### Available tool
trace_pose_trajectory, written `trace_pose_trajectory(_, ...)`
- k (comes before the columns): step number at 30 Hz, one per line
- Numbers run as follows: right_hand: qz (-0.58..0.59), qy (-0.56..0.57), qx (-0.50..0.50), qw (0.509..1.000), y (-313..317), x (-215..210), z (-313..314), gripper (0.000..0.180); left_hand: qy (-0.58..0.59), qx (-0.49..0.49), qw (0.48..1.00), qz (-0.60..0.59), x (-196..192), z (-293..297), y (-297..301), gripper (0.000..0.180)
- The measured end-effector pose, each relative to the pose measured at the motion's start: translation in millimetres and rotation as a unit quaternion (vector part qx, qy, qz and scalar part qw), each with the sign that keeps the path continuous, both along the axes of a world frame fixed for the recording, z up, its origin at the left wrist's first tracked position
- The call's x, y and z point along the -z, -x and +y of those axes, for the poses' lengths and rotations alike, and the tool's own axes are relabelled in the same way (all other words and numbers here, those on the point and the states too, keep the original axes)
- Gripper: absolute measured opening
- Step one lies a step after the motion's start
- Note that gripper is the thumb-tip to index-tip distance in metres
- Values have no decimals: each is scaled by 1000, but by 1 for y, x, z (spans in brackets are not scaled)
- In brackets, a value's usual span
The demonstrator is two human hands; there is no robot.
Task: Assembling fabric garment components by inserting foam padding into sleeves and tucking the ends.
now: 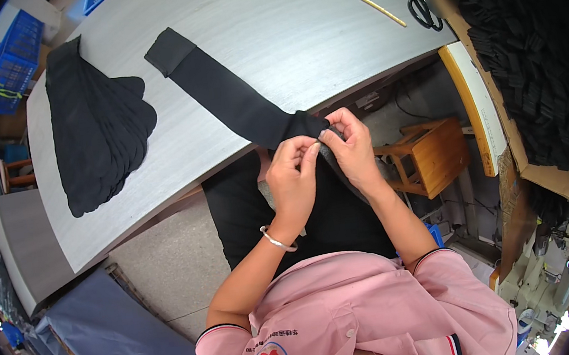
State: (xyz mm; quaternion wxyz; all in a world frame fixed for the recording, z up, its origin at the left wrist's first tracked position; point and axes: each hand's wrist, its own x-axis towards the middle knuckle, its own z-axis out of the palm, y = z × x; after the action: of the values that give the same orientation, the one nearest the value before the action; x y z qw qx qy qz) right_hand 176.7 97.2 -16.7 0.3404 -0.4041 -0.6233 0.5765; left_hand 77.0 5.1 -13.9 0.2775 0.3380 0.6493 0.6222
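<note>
A long black sock (227,93) lies slantwise over the table's near edge, its folded cuff at the far end. Its near end is bunched up between my two hands, where a grey patch of fabric shows. Thumb and forefinger of my left hand (294,173) are pinched at the sock's bunched end. My right hand (353,146) is closed on the same end, thumb pressed against the fingers, close beside the left. Whether a thread or something small sits between the fingertips is too small to tell. Left of this sock lies a fanned pile of black socks (100,134).
On the table (269,33) at the far right lie black-handled scissors (424,12) and a thin pointed tool with a wooden handle (381,9). A cardboard box (491,97) full of black pieces stands at the right. A wooden stool (435,156) is under the table, a blue crate (14,60) far left.
</note>
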Motion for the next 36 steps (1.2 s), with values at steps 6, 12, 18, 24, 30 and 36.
trace_pose_trajectory(6, 48, 47, -12, 998, -3, -13, 2, 10, 28, 18, 887, -460, 0, -22, 9, 13)
trace_pose_trajectory(12, 46, 25, 21, 998, -3, -2, -16, 12, 7, 63, 838, -542, 21, -18, 3, 20)
trace_pose_trajectory(18, 77, 73, 71, 992, -2, -3, -26, 12, -41, 21, 843, -536, 7, -4, -3, 22)
trace_pose_trajectory(24, 17, 34, 113, 993, 0, -9, -47, 30, -97, 51, 815, -570, 0, 6, -3, 28)
trace_pose_trajectory(30, -55, -73, 127, 988, 4, -14, -47, 43, -97, 40, 857, -504, -16, 3, -11, 17)
trace_pose_trajectory(36, -80, -140, 59, 985, 8, -10, -41, 45, -27, 115, 864, -490, 0, -7, -15, 15)
